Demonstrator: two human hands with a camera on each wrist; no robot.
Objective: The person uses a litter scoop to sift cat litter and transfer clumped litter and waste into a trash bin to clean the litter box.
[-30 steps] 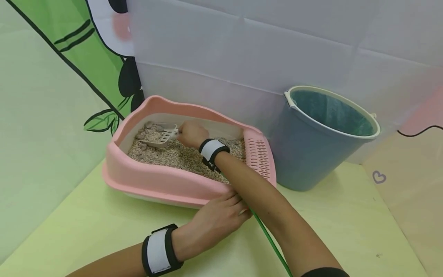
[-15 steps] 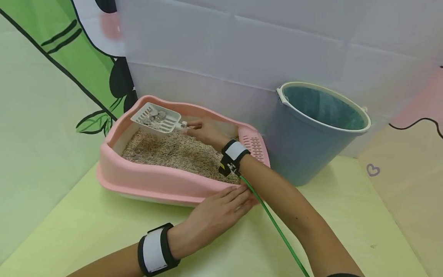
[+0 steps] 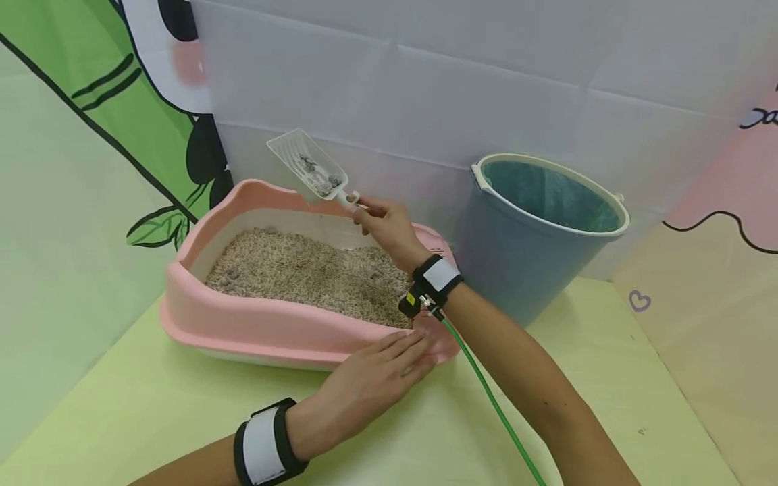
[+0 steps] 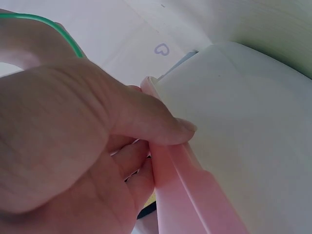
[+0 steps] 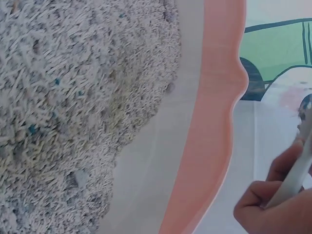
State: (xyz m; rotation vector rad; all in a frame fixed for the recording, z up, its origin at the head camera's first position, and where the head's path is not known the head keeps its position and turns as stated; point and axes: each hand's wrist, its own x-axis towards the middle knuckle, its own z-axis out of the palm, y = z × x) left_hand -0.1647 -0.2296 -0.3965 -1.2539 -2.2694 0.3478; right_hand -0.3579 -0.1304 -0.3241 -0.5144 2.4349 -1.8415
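Note:
My right hand [image 3: 392,229] grips the handle of a white slotted litter scoop [image 3: 313,169], raised above the far rim of a pink litter box [image 3: 273,320]. A few grey clumps [image 3: 328,183] lie in the scoop, mostly near its handle end. In the right wrist view the fingers curl round the scoop's handle [image 5: 290,183]. My left hand [image 3: 367,385] holds the box's near right corner, fingers over the pink rim. Seen from the left wrist, the thumb [image 4: 161,122] presses the pink edge [image 4: 180,180] from the other side. Granular litter [image 3: 292,270] covers the box floor.
A tall blue-grey bucket [image 3: 523,250] with a pale rim stands just right of the box, its inside showing no contents from here. Behind both hangs a pale sheet wall [image 3: 389,88]. A green cable [image 3: 492,398] trails from the right wrist.
The right hand has lifted the scoop out of the litter, up and to the right, past the far rim. Less loose litter shows in it now. The left hand keeps its hold.

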